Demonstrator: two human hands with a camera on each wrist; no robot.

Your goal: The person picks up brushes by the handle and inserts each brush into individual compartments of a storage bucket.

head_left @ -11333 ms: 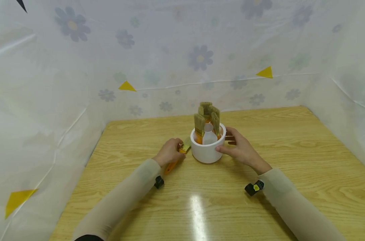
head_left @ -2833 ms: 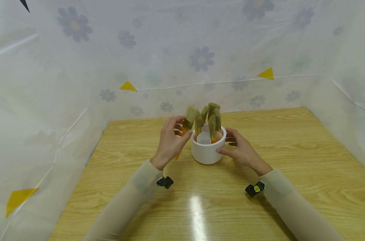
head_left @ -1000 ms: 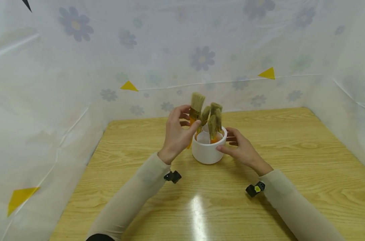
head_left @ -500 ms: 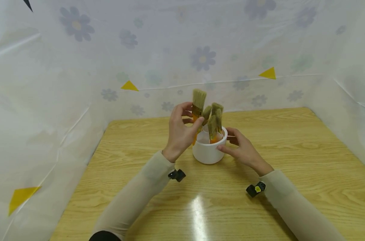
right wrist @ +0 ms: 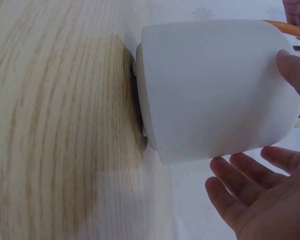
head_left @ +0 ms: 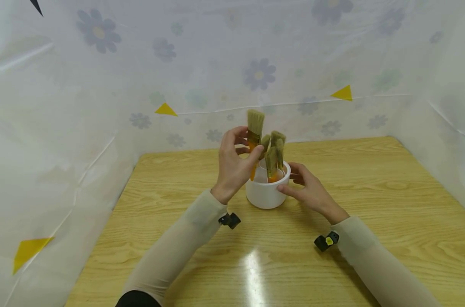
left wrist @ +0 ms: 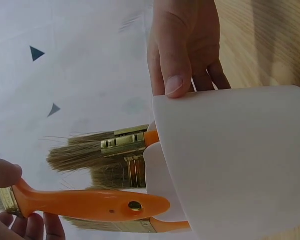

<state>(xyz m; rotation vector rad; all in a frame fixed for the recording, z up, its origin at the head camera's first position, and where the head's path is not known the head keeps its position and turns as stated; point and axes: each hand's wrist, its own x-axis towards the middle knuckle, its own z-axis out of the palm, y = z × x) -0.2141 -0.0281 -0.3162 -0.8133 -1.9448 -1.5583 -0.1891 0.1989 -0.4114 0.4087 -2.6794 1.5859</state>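
Observation:
My left hand (head_left: 233, 165) pinches a paintbrush (head_left: 255, 123) near its metal band, bristles up. In the left wrist view its orange handle (left wrist: 90, 204) ends just outside the rim of a round white brush holder (head_left: 266, 198), near the opening. Several other paintbrushes (head_left: 271, 161) stand bristles-up in the holder, among white inner compartments. My right hand (head_left: 308, 188) grips the holder's right side, thumb at the front near the rim and fingers on the far side. The right wrist view shows those fingertips touching the white wall (right wrist: 214, 90).
The holder stands on a wood-grain table (head_left: 332, 273). White floral sheeting (head_left: 213, 55) encloses the back and sides, with yellow triangles (head_left: 166, 109) stuck on it. Small black cameras (head_left: 229, 220) are worn on the wrists.
The left hand picked up the paintbrush from the table beside the holder, then raised it and moved it right, to above the holder's left rim. The right hand has stayed at the holder.

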